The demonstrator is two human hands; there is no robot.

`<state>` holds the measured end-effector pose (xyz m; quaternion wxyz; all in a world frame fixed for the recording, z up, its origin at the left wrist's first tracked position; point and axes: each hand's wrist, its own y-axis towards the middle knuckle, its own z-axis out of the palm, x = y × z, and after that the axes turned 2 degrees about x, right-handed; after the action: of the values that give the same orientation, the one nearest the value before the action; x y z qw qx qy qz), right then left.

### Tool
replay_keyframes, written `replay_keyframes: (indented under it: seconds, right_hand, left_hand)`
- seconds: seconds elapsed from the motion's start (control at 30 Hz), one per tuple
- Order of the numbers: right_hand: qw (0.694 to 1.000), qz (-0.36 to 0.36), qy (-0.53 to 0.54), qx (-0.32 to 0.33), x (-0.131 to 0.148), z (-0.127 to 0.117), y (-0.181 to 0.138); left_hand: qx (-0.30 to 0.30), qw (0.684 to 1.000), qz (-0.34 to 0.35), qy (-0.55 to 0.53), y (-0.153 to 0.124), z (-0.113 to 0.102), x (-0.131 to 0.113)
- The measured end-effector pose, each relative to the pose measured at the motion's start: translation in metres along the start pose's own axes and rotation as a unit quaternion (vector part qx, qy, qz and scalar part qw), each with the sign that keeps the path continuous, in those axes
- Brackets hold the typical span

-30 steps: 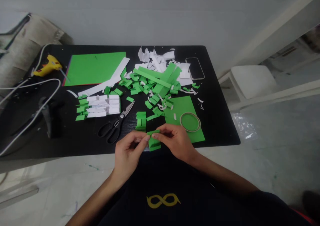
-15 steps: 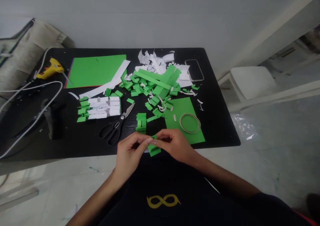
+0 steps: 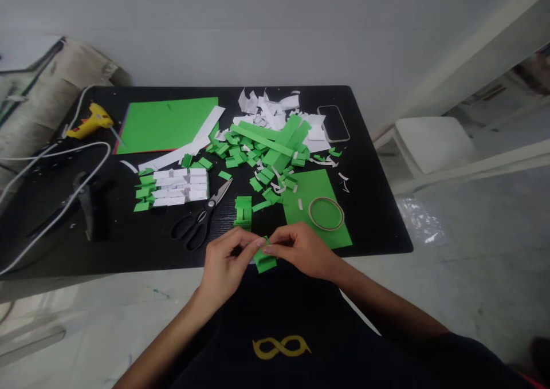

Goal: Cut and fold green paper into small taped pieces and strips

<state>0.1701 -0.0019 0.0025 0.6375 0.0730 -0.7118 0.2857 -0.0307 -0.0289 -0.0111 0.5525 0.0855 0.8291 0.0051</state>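
- Compared with a second ago, the folded green paper strip [image 3: 265, 261] sits lower in view and more of its upper end is covered by fingers.
- The fingertips of the two hands have come closer together over it; the loose things on the black rectangular table [image 3: 373, 217] lie as they did.
- The left hand [image 3: 226, 263] has thumb and forefinger closed in a pinch at the strip's upper end.
- The right hand [image 3: 303, 250] pinches the same end from the other side, thumb on top, remaining fingers curled.
- The strip is between the hands at the table's near edge, its lower end showing below the fingertips.
- Just beyond lies another folded green paper piece [image 3: 243, 211], near black-handled metal scissors [image 3: 201, 215].
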Motion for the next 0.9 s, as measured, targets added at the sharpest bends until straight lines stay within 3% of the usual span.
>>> replay_keyframes:
  seconds: [0.9]
  right_hand:
    - [0.999,0.032,0.015,-0.022,-0.0011,-0.0043,0.0027]
  left_hand:
    - [0.046,0.975,-0.153,-0.156,0.0021,0.0017,0.0026]
